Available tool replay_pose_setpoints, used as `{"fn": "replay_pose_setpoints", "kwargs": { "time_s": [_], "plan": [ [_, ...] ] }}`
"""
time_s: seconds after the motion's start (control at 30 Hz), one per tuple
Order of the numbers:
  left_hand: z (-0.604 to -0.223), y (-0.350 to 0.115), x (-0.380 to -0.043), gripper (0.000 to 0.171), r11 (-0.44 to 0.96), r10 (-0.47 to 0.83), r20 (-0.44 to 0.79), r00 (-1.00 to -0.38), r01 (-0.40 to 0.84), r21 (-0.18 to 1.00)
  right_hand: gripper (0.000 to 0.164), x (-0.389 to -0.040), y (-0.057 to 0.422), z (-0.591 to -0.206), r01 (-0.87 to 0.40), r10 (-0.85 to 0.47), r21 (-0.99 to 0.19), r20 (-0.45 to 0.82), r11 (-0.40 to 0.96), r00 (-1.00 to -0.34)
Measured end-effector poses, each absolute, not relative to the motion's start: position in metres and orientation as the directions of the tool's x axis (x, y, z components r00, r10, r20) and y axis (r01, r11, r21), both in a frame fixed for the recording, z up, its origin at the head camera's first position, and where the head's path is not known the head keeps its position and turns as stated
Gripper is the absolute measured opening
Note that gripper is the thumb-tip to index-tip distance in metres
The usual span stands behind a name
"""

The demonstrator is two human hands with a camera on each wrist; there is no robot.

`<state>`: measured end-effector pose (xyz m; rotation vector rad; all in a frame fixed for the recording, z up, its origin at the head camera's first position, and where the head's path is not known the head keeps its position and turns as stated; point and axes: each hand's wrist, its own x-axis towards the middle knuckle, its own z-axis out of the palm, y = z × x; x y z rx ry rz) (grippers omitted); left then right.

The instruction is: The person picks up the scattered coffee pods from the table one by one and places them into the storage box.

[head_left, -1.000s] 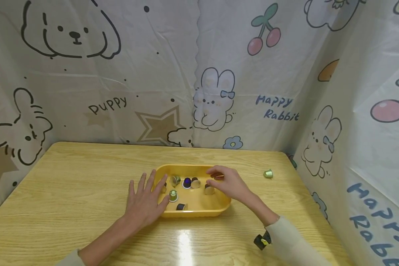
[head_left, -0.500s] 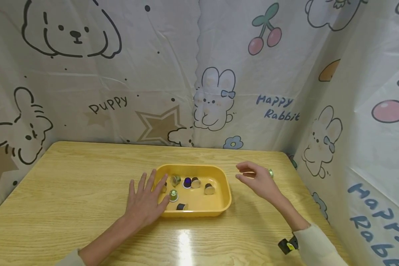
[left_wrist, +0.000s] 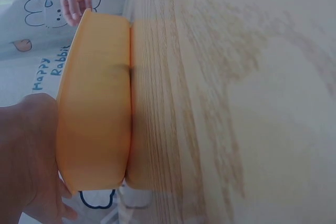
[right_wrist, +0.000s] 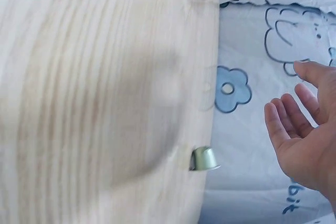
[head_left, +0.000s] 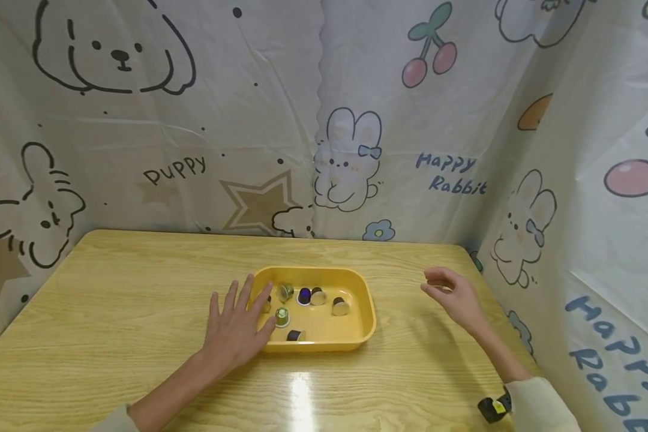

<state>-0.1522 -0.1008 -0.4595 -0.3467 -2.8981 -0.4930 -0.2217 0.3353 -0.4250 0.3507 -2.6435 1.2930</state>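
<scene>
A yellow plastic tray (head_left: 364,288) sits on the table, holding several coffee capsules. Among them are a green capsule (head_left: 282,317), a dark blue one (head_left: 305,296) and a black one (head_left: 294,336) lying on its side. My left hand (head_left: 237,330) rests over the tray's left rim with fingers spread. To the right of the tray my right hand (head_left: 456,300) hovers above the table, fingers loosely bent and nothing in them. One more green capsule (right_wrist: 205,159) stands on the table near that hand in the right wrist view; the hand hides it in the head view.
The wooden table (head_left: 140,288) ends at a back edge against a printed cloth curtain (head_left: 194,120). A second curtain side (head_left: 588,240) hangs close along the right edge. A black strap with a yellow mark (head_left: 494,408) is at my right wrist.
My right hand has moved out of the tray and rightward over the table, to where the loose green capsule was visible. My left hand and the tray have stayed in place.
</scene>
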Motion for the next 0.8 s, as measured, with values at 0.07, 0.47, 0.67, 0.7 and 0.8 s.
{"fn": "replay_pose_setpoints", "kwargs": {
  "time_s": [0.07,0.47,0.67,0.7,0.8],
  "plan": [
    [-0.459,-0.101,-0.152,0.062,0.917,0.196,0.218,-0.956,0.258,0.304,0.035,-0.222,0.342,-0.429,-0.269,-0.12,-0.762,0.247,0.59,-0.962],
    [-0.461,-0.101,-0.153,0.062,0.916,0.199,0.227,-0.953,0.263,0.303,0.052,-0.226,0.368,-0.445,-0.077,-0.003,-0.794,0.094,0.603,-0.996],
    [-0.46,-0.101,-0.153,0.062,0.917,0.2,0.221,-0.954,0.262,0.302,0.058,-0.228,0.376,-0.454,0.004,0.048,-0.819,0.029,0.574,-0.998],
    [-0.46,-0.101,-0.153,0.062,0.917,0.2,0.221,-0.955,0.262,0.302,0.058,-0.229,0.377,-0.456,0.011,0.049,-0.819,0.022,0.574,-0.999],
    [-0.46,-0.101,-0.153,0.062,0.916,0.199,0.22,-0.955,0.261,0.305,0.059,-0.23,0.38,-0.462,0.033,0.056,-0.811,-0.001,0.584,-0.998]
  ]
}}
